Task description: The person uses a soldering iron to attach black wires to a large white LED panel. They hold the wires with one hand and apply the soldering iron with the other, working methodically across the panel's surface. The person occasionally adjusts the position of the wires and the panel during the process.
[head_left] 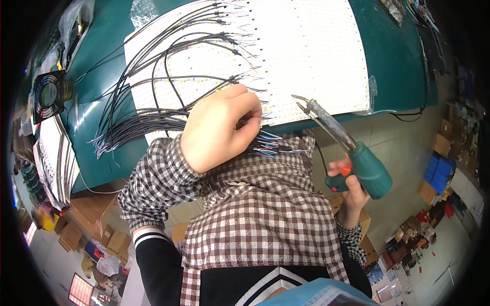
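Observation:
My right hand (354, 196) is wrapped round the green handle of a soldering gun (368, 168), off the table's near edge. Its metal barrel slants up and left, and the tip hovers over the white LED board (311, 56). My left hand (222, 130) is closed in a pinch at the board's near edge; whatever lies between the fingers is hidden. Black cables (148, 120) run under and beside this hand. Thin blue, white and dark wire ends (268, 145) stick out below it. More cables with stripped wire ends (237, 51) lie in a row across the board.
A green mat (398, 66) covers the table. At its left edge stands a small black fan (49, 96). Beside it, a stack of white boards (56, 163) leans by the table. Clear plastic (143, 11) lies at the far side. Cardboard boxes (115, 245) stand on the floor.

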A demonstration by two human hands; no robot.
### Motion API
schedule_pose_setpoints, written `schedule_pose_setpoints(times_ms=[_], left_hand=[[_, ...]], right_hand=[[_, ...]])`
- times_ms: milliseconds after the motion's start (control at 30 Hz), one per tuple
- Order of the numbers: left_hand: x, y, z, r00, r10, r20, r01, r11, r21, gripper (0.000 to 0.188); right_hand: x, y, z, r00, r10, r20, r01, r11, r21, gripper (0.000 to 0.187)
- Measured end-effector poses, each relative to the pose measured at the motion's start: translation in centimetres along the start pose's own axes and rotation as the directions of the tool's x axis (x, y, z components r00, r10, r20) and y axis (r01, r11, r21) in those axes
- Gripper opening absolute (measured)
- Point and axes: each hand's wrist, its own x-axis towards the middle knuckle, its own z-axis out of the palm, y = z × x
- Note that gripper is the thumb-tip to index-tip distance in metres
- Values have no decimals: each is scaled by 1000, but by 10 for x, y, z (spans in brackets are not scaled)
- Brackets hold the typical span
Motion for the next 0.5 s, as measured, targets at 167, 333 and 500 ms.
schedule_pose_setpoints(times_ms=[167, 333, 500], left_hand=[[0, 2, 5, 996, -57, -62, 52, 995, -87, 6], [1, -3, 4, 999, 7, -49, -10, 999, -45, 6], [3, -4, -2, 999, -31, 26, 33, 995, -99, 6]], right_hand=[[-3, 2, 0, 1000, 7, 3, -7, 1000, -6, 57], [-8, -4, 3, 998, 60, 25, -59, 998, -37, 54], [-11, 3, -3, 994, 70, 80, -72, 997, 24, 51]])
